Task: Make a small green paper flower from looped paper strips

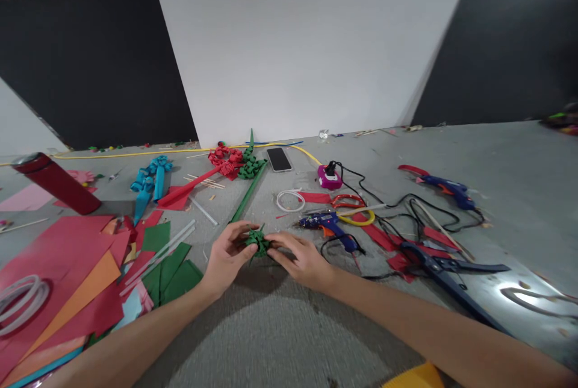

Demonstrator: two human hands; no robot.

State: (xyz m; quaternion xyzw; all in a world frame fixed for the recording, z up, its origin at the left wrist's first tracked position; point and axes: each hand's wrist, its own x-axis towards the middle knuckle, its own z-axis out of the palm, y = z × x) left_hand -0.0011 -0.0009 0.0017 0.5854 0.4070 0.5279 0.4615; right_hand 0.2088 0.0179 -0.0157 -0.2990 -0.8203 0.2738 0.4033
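Between my two hands is a green paper flower (257, 243) with curled petals, held just above the grey floor. My left hand (228, 254) grips it from the left, thumb at the front and fingers curved behind. From the right, my right hand (298, 258) pinches its edge with thumb and fingertips. A long green paper stem (248, 192) runs away from near my left fingers toward a finished-looking green paper flower (251, 165). Red paper flowers (226, 160) lie beside that one. A blue glue gun (327, 225) rests to the right of my right hand.
Left are a red bottle (56, 183), red paper sheets (49, 249), green paper pieces (176, 273) and blue paper flowers (151, 180). A phone (279, 159) lies ahead. Right are a purple power adapter (329, 177), black cords, scissors (356, 210), another glue gun (447, 189) and a large dark-handled cutter (445, 273).
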